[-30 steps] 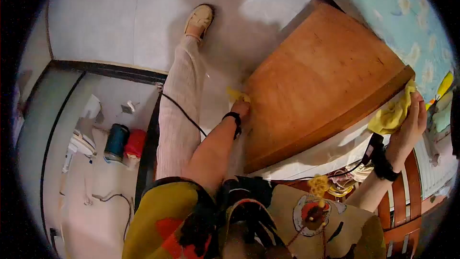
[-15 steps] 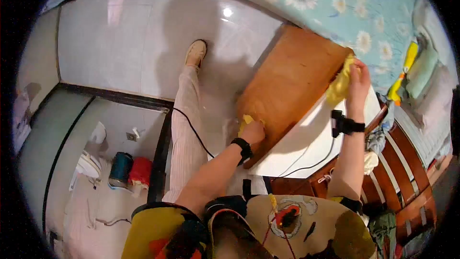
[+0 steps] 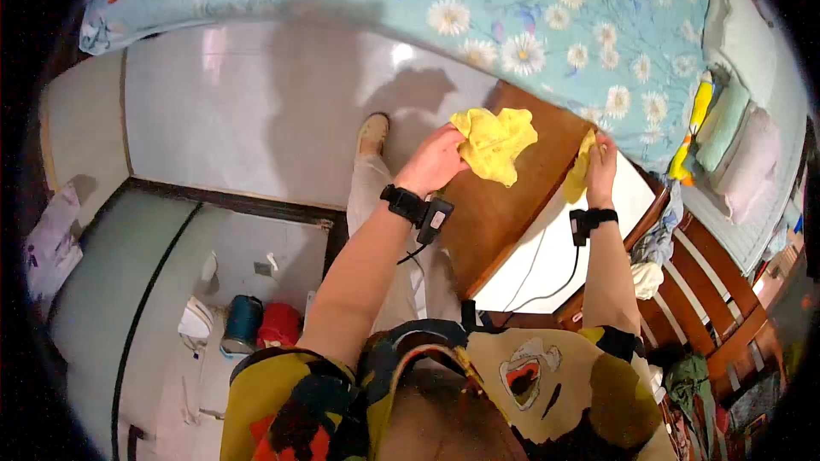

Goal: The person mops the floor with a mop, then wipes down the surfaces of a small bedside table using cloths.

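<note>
My left hand (image 3: 434, 160) grips a crumpled yellow cloth (image 3: 498, 145), raised above the wooden panel and the floor. At the panel's right edge, near the bed, my right hand (image 3: 601, 172) holds another yellow cloth (image 3: 580, 169). The brown wooden panel (image 3: 500, 205) is tilted, with a white surface (image 3: 551, 243) along its right side. Both wrists wear black straps with small devices, and a black cable runs from each.
A bed with a blue floral cover (image 3: 530, 26) spans the top. Pillows (image 3: 750, 162) and a slatted wooden chair (image 3: 709, 286) are at the right. A doorway on the left shows a teal container (image 3: 243, 324) and a red one (image 3: 279, 324).
My left hand has lifted its yellow cloth off the panel and moved up. My right hand stays by the panel's edge. The view has shifted, showing more of the bed.
</note>
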Demonstrator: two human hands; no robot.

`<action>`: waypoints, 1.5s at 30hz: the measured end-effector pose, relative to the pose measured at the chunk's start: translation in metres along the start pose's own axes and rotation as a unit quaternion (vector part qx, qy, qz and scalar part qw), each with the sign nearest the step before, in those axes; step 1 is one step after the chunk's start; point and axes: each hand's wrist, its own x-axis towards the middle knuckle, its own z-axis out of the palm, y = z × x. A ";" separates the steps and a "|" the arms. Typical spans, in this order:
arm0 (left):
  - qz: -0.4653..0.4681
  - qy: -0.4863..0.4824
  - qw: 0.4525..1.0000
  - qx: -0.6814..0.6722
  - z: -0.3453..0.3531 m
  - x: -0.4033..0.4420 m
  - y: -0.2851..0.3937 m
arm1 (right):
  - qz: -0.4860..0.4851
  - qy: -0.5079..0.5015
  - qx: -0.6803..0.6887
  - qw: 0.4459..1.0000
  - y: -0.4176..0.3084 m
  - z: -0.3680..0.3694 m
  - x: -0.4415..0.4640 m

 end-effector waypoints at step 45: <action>0.036 -0.078 0.705 0.704 0.135 0.175 -0.074 | 0.149 0.075 0.320 0.933 0.016 -0.102 0.000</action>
